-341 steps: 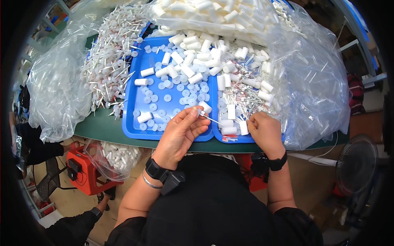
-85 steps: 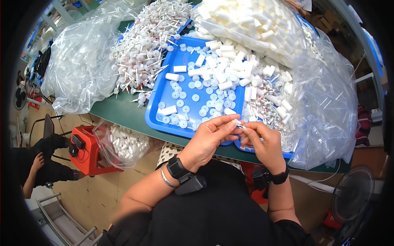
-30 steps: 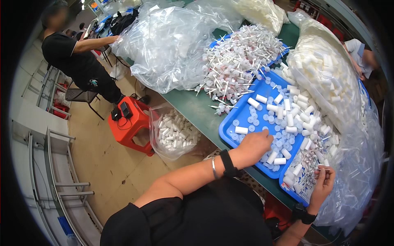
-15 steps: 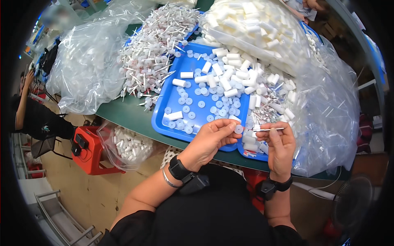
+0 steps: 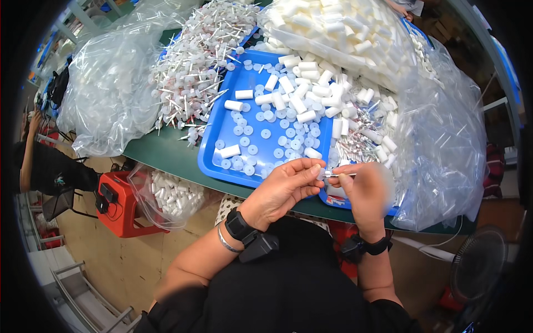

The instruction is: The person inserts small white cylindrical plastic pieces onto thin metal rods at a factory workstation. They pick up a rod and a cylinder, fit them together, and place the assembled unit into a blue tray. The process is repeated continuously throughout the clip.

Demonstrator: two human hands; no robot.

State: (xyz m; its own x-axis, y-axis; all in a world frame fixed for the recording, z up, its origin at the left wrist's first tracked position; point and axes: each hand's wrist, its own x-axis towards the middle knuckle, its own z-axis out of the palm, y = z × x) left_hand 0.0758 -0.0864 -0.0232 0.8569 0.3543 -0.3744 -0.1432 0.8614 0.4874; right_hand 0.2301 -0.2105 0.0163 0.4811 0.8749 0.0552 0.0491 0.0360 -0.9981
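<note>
Left hand: the left hand [image 5: 286,188] has thumb and forefinger pinched with hardly any gap around a pale disc [image 5: 320,175]; the other fingers curl loosely beneath.
Right hand: the right hand [image 5: 366,191], partly blurred, nips a thin white stick [image 5: 336,175] between thumb and fingertips; how its remaining fingers sit I can't tell.
Stick: its long axis lies nearly level from one hand to the other, roughly along the bench's front edge; the thicker end points left at the disc, the slim end back to the right hand. Whether stick and disc touch, I can't make out.
Where: both pieces are held above the green bench [image 5: 158,152] by its front edge, over the neighbouring front corners of the two blue trays.
Left tray: this blue tray [image 5: 225,119] has loose pale discs [image 5: 265,134] across it, and white cylinders [image 5: 297,104] crowding its back right corner.
Right tray: its front rim [image 5: 336,203] shows below the right hand; sticks and more cylinders lie behind.
Bench's left side: a heap of disc-topped sticks [image 5: 191,61] spills past the left tray's left edge.
</note>
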